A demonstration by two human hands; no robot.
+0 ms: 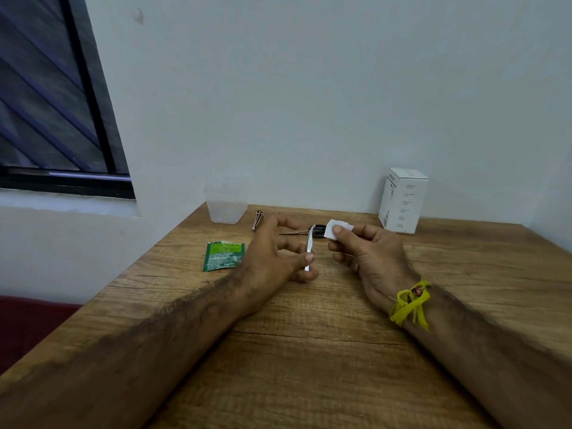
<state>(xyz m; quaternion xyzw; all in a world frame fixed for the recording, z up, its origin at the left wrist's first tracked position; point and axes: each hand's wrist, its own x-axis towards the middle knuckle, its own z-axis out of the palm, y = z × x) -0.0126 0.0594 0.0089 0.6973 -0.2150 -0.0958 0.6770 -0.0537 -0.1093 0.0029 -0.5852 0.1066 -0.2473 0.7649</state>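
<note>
Two grips work just above the wooden counter. Your left grip pinches a thin white strip between thumb and forefinger, its other fingers spread loosely; the strip stands nearly upright, its lower end close to the counter. Your right grip pinches a small white square piece under the thumb, fingers curled behind it, just beside the strip's top but apart from it. A yellow thread band circles your right wrist. Behind the grips lie scissors, partly hidden, and a nail clipper. A green sachet lies flat left of your left grip. By the wall stand a clear plastic container and a white box.
</note>
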